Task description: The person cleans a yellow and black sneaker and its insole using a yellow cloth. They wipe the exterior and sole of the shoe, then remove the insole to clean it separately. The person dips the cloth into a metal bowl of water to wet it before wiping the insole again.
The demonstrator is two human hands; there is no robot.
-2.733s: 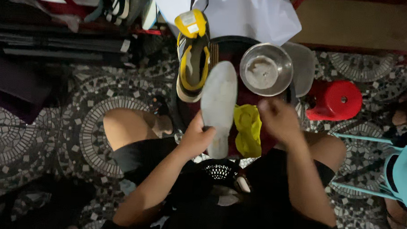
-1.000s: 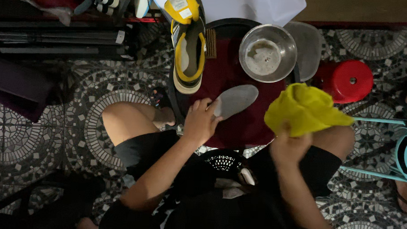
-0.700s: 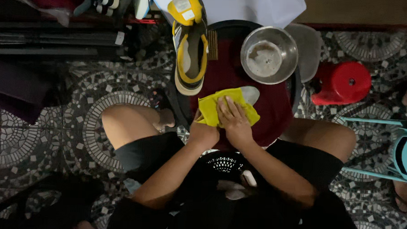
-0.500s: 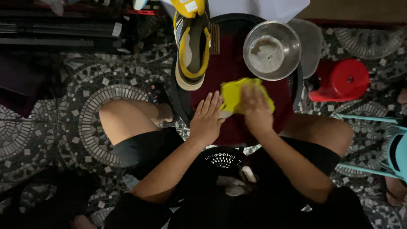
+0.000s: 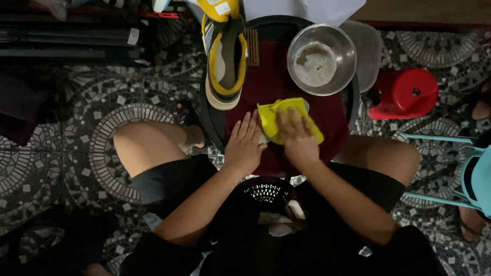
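Looking down from the head camera, left to right. Far left: dark rails or boards [image 5: 58,36] lie across the patterned mosaic floor [image 5: 65,148], with open tile near them. The person's left knee [image 5: 142,145] juts into that open tile.

Centre: a round dark tub [image 5: 216,123] sits between the knees, a dark red surface [image 5: 269,79] inside it. At its far left edge a yellow and black sneaker [image 5: 223,61] lies on its side, toe hanging near the rim, heel pointing far past it; a small brush [image 5: 252,46] lies just beside it.

Left hand [image 5: 244,143] rests flat on the red surface, fingers spread moderately wide, tips just beside the yellow cloth [image 5: 287,117]; it seems to pin a pale insole edge [image 5: 263,138] that peeks out under the cloth. Right hand [image 5: 297,137] presses palm-down on the cloth, fingers fairly close together and laid over it, not visibly pinching. The cloth lies near the middle of the red surface, its far corner just beside the metal bowl [image 5: 321,59], which holds cloudy liquid and overlaps the tub's far right rim.

Right: a clear lid or tray [image 5: 368,55] behind the bowl, a red plastic stool [image 5: 405,94] near the tub, then a pale blue chair [image 5: 478,179] at the right edge, crowding the right knee [image 5: 386,156]. Little free room there.
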